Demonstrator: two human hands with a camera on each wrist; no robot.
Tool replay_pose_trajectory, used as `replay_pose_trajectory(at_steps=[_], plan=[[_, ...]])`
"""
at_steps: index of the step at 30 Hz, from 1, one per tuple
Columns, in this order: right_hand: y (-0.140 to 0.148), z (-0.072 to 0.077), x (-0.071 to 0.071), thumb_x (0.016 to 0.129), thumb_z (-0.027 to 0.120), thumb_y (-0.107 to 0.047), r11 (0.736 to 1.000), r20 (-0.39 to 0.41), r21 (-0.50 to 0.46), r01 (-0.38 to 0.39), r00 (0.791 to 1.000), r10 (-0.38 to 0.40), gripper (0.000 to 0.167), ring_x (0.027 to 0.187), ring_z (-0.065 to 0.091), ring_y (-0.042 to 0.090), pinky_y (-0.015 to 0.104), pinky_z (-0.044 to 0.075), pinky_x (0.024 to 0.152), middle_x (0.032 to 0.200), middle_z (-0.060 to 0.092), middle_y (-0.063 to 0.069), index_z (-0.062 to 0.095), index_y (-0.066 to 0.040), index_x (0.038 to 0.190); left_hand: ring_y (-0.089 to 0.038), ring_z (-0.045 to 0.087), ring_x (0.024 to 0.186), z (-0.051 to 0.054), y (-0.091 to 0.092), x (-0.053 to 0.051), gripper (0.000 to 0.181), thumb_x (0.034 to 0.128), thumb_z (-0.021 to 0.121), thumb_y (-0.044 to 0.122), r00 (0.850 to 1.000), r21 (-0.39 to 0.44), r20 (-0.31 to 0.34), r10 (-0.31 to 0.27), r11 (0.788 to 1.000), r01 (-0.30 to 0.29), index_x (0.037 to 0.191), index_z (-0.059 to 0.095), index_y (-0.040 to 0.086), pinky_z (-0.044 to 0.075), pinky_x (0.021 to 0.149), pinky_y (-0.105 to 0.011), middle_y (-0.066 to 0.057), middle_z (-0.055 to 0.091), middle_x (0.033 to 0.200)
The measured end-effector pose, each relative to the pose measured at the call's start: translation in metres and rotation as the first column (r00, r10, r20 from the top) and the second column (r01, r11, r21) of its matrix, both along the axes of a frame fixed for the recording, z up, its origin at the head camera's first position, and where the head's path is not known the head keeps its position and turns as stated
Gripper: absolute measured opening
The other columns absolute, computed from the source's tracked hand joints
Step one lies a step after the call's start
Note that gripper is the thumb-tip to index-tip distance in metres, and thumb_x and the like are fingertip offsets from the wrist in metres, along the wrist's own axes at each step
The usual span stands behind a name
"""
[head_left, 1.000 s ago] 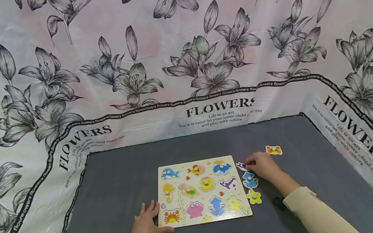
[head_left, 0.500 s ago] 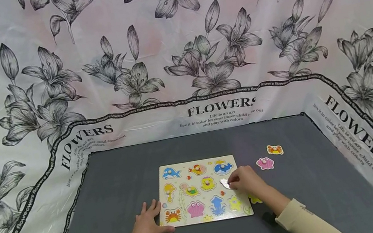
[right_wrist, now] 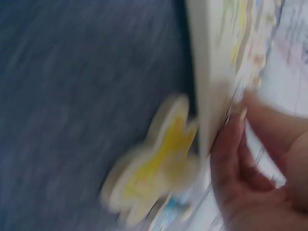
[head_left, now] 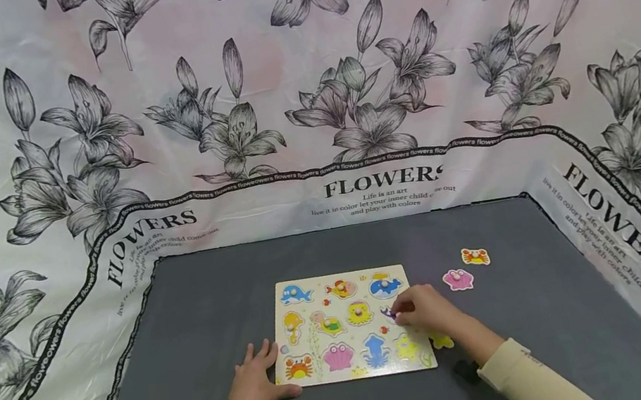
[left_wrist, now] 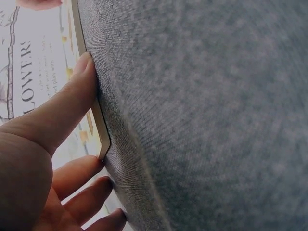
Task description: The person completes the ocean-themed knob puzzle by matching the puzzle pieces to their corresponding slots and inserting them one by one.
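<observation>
A pale wooden puzzle board [head_left: 354, 335] with sea-animal shapes lies on the dark cloth. My left hand [head_left: 256, 381] rests at its lower left corner, fingers spread along the left side; in the left wrist view the thumb [left_wrist: 79, 84] touches the board's near edge. Over the board's right side, my right hand [head_left: 430, 313] pinches a small purple puzzle piece [head_left: 388, 313] at the purple shape's place. Its fingers cover most of that piece. Beside the right edge, a yellow star piece [head_left: 442, 341] shows partly under the hand. The right wrist view is blurred.
A pink shell-like piece [head_left: 458, 279] and an orange crab piece [head_left: 475, 256] lie on the cloth right of the board. A blue piece [right_wrist: 171, 211] sits beyond the star in the right wrist view. White flower-printed fabric [head_left: 382, 182] borders the dark cloth.
My right hand has carried the purple piece from beside the board leftward onto it, uncovering the pink piece. Over the last half second the piece has tilted down. The left hand has stayed put.
</observation>
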State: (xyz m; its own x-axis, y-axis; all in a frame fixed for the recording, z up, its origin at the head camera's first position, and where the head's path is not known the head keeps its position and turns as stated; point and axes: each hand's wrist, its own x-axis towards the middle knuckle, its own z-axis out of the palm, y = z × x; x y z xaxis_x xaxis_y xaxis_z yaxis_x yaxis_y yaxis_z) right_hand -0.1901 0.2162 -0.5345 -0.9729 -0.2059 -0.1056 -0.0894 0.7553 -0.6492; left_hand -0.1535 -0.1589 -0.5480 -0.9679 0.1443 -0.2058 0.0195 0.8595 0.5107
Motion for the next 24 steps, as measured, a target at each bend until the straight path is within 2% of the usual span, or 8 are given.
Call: replay_pose_trajectory(at_steps=[3,5,7,9,11,13,19,24], plan=[[0.020,0.002,-0.007,0.088,0.080,-0.014,0.997,-0.052,-0.068,0.027,0.998,-0.031,0.019,0.079,0.063,0.014,0.025,0.053,0.064,0.093,0.074,0.003,0.079,-0.007,0.105,-0.049,0.023,0.150,0.000,-0.001,0.001,0.106,0.0588,0.094,0.046,1.000,-0.003,-0.003,0.000,1.000,0.000,0.148,0.052,0.007,0.024,0.114,-0.074,-0.019,0.042,0.157],[0.040,0.006,-0.013,0.089,0.079,-0.014,0.989,-0.118,-0.093,0.111,0.986,-0.122,0.022,0.083,0.067,0.019,0.029,0.056,0.066,0.098,0.075,0.009,0.077,-0.004,0.109,-0.049,0.024,0.150,0.000,-0.001,0.001,0.106,0.0589,0.094,0.047,1.000,-0.004,-0.006,-0.002,1.000,0.002,0.148,0.052,0.007,0.025,0.113,-0.074,-0.019,0.042,0.157],[0.062,0.008,-0.019,0.090,0.077,-0.013,0.967,-0.204,-0.095,0.237,0.946,-0.252,0.021,0.086,0.070,0.024,0.034,0.058,0.071,0.101,0.076,0.013,0.077,-0.003,0.109,-0.049,0.024,0.150,0.000,-0.001,0.001,0.107,0.0589,0.094,0.048,1.000,0.000,-0.005,-0.008,1.000,0.008,0.148,0.052,0.007,0.024,0.113,-0.074,-0.019,0.042,0.157],[0.085,0.008,-0.023,0.091,0.075,-0.012,0.931,-0.275,-0.098,0.352,0.890,-0.365,0.021,0.089,0.071,0.029,0.040,0.059,0.073,0.102,0.076,0.016,0.076,-0.002,0.110,-0.049,0.024,0.150,0.000,0.000,0.001,0.107,0.0592,0.094,0.048,1.000,0.005,0.003,-0.010,1.000,0.010,0.148,0.051,0.008,0.024,0.113,-0.074,-0.019,0.042,0.157],[0.104,0.005,-0.027,0.093,0.074,-0.011,0.900,-0.323,-0.091,0.426,0.843,-0.431,0.022,0.090,0.071,0.033,0.046,0.058,0.075,0.101,0.076,0.019,0.075,0.000,0.112,-0.049,0.023,0.150,0.000,0.000,0.000,0.106,0.0595,0.094,0.048,1.000,0.006,0.009,-0.011,1.000,0.011,0.148,0.051,0.008,0.023,0.114,-0.074,-0.019,0.042,0.157],[0.119,-0.001,-0.028,0.093,0.073,-0.010,0.880,-0.348,-0.077,0.469,0.814,-0.464,0.023,0.091,0.071,0.036,0.049,0.058,0.076,0.100,0.075,0.021,0.074,0.002,0.113,-0.049,0.023,0.150,0.001,0.001,0.001,0.106,0.0598,0.094,0.047,1.000,0.005,0.013,-0.011,1.000,0.011,0.148,0.051,0.008,0.023,0.114,-0.074,-0.019,0.042,0.157],[0.143,-0.019,-0.030,0.091,0.074,-0.008,0.857,-0.345,-0.042,0.514,0.797,-0.495,0.025,0.090,0.069,0.039,0.051,0.052,0.079,0.097,0.074,0.023,0.073,0.007,0.111,-0.051,0.025,0.148,0.005,0.001,0.002,0.106,0.0584,0.094,0.047,1.000,-0.009,-0.004,-0.021,1.000,0.021,0.147,0.053,0.006,0.024,0.112,-0.075,-0.021,0.043,0.156],[0.148,-0.024,-0.035,0.092,0.072,-0.008,0.840,-0.323,-0.013,0.543,0.793,-0.517,0.023,0.091,0.066,0.039,0.052,0.049,0.080,0.098,0.073,0.024,0.074,0.006,0.110,-0.051,0.025,0.148,0.004,0.001,0.001,0.106,0.0585,0.094,0.047,1.000,-0.004,-0.011,-0.022,1.000,0.022,0.147,0.053,0.006,0.025,0.112,-0.075,-0.021,0.043,0.156]])
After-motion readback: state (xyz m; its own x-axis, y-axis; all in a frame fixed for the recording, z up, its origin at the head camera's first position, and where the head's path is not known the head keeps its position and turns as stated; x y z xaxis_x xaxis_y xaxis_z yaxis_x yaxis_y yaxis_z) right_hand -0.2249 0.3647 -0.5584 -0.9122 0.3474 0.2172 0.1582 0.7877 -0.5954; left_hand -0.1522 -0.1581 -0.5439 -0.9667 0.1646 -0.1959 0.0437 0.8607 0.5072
